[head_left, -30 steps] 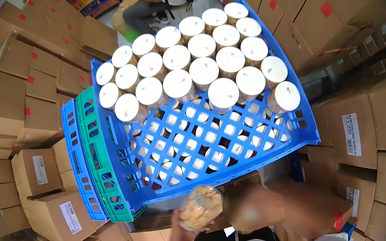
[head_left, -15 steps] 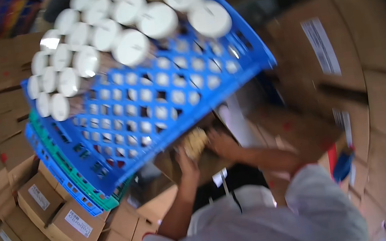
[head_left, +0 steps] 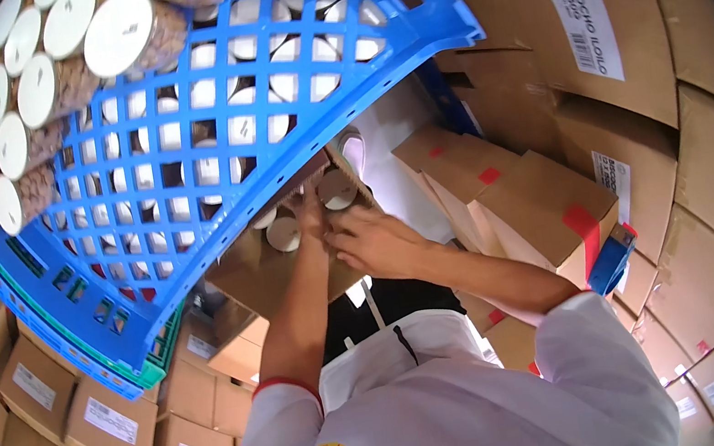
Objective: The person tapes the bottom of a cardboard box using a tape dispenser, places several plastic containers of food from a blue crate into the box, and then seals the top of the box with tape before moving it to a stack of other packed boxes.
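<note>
An open cardboard box is in front of me, partly under the crate's near edge. Inside stand jars with white lids, among them one jar beside my left wrist and another jar at the far side. My left hand reaches down between these lids, fingers stretched and partly hidden; nothing shows in its grip. Close beside it, my right hand hovers over the box's near right part, fingers loosely bent and apart, holding nothing visible.
A blue lattice crate sits on stacked green and blue crates at the left, carrying jars of brown contents with white lids. Cartons with red tape stand at the right, a blue tape dispenser beside them. Labelled boxes fill the lower left.
The jar of pale contents that lay between my hands is no longer seen there. Both hands have moved up and left, over the box. My view has shifted closer to the crate.
</note>
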The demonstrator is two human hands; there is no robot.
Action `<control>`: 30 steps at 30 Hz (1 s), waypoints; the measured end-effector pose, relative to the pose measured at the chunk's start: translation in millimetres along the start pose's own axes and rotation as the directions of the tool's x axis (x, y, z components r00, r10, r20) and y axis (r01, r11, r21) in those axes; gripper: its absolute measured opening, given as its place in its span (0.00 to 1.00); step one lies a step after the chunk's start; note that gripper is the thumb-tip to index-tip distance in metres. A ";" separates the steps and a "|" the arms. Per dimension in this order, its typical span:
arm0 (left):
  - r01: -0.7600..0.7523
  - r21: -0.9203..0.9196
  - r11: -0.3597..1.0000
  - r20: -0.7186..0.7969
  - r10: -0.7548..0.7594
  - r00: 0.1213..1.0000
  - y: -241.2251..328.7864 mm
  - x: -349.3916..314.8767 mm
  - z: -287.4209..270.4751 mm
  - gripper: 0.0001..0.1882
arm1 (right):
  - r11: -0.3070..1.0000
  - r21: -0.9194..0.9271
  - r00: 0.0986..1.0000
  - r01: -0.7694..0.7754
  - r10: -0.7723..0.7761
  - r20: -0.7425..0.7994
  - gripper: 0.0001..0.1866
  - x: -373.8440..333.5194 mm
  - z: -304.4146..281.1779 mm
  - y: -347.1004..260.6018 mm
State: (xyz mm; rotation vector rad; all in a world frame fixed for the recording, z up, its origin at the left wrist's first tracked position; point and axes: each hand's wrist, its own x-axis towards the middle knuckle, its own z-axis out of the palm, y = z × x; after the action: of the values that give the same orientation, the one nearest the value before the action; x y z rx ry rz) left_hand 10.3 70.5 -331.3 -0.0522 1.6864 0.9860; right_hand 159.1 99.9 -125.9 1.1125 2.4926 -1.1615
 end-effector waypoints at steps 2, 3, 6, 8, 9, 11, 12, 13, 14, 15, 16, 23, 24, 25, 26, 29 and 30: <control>0.077 -0.034 0.996 0.099 -0.073 0.992 1.3 4.3 7.2 0.38 | 0.975 0.220 0.990 0.027 0.005 -0.144 0.29 -24.8 -30.3 0.7; 0.121 -0.037 0.992 0.142 -0.115 0.983 5.8 4.0 11.4 0.40 | 0.931 0.328 0.940 -0.162 0.247 -0.237 0.34 -33.4 -36.2 4.0; 0.175 0.233 0.956 -0.070 -0.163 0.984 -6.6 15.8 16.6 0.33 | 0.718 0.590 0.804 -0.369 0.565 -0.185 0.43 -25.1 -22.8 25.0; -0.024 0.621 0.783 0.020 0.015 1.000 -35.8 36.4 1.1 0.39 | 0.576 0.712 0.784 -0.402 0.618 -0.057 0.48 -8.7 -6.6 30.4; -0.010 0.613 0.790 0.000 0.012 1.000 -53.3 48.5 -5.2 0.39 | 0.580 0.706 0.821 -0.406 0.570 0.004 0.49 -2.1 1.7 29.8; -0.372 0.911 0.178 0.323 0.253 0.912 -83.9 67.7 -17.0 0.34 | 0.579 0.692 0.851 -0.430 0.516 0.097 0.51 3.7 1.3 27.9; -0.440 0.895 -0.075 0.443 0.282 0.851 -93.3 74.0 -19.7 0.33 | 0.577 0.690 0.853 -0.436 0.509 0.114 0.51 4.0 5.4 30.7; -0.425 0.868 0.258 0.316 0.374 0.872 -99.0 74.7 -13.9 0.30 | 0.577 0.694 0.859 -0.431 0.498 0.120 0.51 2.8 6.4 35.1; -0.391 0.730 0.561 0.155 0.422 0.893 -101.8 76.1 -11.8 0.27 | 0.580 0.697 0.868 -0.422 0.480 0.126 0.51 2.1 7.0 37.2; -0.502 0.670 0.547 0.192 0.526 0.829 -101.2 76.5 -18.4 0.26 | 0.585 0.693 0.874 -0.421 0.465 0.138 0.51 1.1 6.8 37.2; -0.605 0.613 0.508 0.222 0.625 0.749 -95.5 77.4 -25.1 0.26 | 0.579 0.689 0.877 -0.436 0.444 0.183 0.51 4.7 -0.3 36.0; -0.021 0.143 0.990 0.303 -0.023 0.953 -27.7 45.2 9.6 0.32 | 0.670 0.615 0.884 -0.415 0.458 0.098 0.50 4.4 3.8 49.5; -0.069 0.002 0.998 0.316 0.065 0.946 -40.2 52.3 0.4 0.32 | 0.684 0.608 0.894 -0.402 0.437 0.100 0.50 7.3 3.1 47.1; -0.110 -0.140 0.984 0.328 0.151 0.932 -53.1 59.9 -8.3 0.33 | 0.634 0.637 0.879 -0.438 0.450 0.157 0.49 9.4 3.3 45.7; -0.126 -0.275 0.953 0.360 0.224 0.906 -59.8 60.7 -4.8 0.33 | 0.568 0.661 0.848 -0.491 0.485 0.214 0.49 5.4 3.1 47.2; -0.574 0.661 0.484 0.541 0.224 0.811 -74.1 68.3 -4.8 0.29 | 0.522 0.680 0.815 -0.515 0.543 0.201 0.48 -0.4 -1.2 44.4; -0.233 0.116 0.966 0.357 0.178 0.917 -96.3 78.5 -14.4 0.25 | 0.548 0.681 0.840 -0.485 0.507 0.191 0.48 3.5 -2.0 37.1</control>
State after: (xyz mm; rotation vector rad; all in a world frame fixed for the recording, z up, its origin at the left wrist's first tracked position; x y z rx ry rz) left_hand 17.8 33.2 -450.5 0.3906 1.4561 0.9504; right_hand 182.6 118.7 -147.8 1.8592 1.4867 -1.9503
